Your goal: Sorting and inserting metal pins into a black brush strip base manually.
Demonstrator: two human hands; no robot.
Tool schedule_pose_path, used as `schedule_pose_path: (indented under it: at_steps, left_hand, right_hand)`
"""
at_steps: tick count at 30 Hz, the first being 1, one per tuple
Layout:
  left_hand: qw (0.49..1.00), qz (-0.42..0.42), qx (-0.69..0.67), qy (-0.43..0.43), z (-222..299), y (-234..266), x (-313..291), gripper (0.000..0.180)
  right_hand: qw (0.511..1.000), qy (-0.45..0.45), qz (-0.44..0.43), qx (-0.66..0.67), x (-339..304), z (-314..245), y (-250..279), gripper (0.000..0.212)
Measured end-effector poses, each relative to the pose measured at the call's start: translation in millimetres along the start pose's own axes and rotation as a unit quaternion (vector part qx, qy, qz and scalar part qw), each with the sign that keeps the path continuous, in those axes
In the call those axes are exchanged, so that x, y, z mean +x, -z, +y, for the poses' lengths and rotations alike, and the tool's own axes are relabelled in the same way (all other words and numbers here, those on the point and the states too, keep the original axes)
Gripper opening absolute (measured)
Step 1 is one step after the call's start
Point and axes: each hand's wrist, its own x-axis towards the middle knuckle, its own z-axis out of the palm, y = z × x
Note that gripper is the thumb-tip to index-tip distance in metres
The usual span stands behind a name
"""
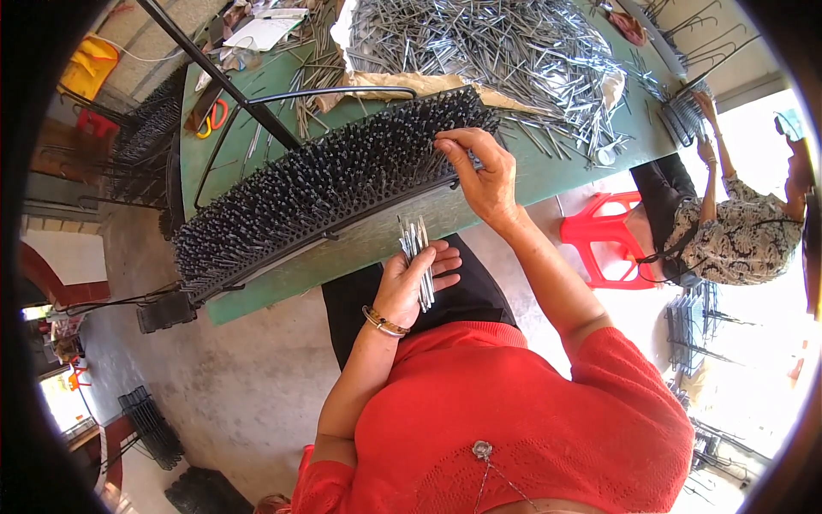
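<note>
My left hand [401,283] is closed around a small bundle of thin metal rods [412,238], which stick out past the thumb and below the fingers. A bracelet circles that wrist. Up at the right end of a long black rack [325,176], packed with upright dark pins, my right hand [490,176] has its thumb and forefinger pinched together. Whatever lies between those fingertips is too small to make out. The rack stands tilted along the near edge of a green table [282,295], held on a black metal frame [272,128].
A large heap of loose metal rods [488,51] lies on brown paper at the table's far side. Orange-handled scissors [211,118] lie at the left. To the right, a red plastic stool [604,240] stands near a co-worker in a patterned top [736,240].
</note>
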Motion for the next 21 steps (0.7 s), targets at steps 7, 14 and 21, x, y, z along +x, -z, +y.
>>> schedule_pose_path:
  at_steps: [7,14,21]
  left_hand:
    - [1.000,0.002,-0.003,0.006,-0.5,0.0,-1.4,0.028]
    - [1.000,-0.003,-0.004,0.017,0.7,-2.3,-2.1,0.029]
    - [1.000,-0.011,-0.004,0.022,1.2,-2.3,-1.9,0.030]
  right_hand:
    - [0.999,0.026,0.006,-0.033,0.3,-2.1,2.6,0.010]
    - [0.996,0.074,-0.051,-0.019,-5.9,3.7,-2.9,0.015]
    - [0.994,0.037,-0.103,-0.014,-4.1,2.4,-0.6,0.020]
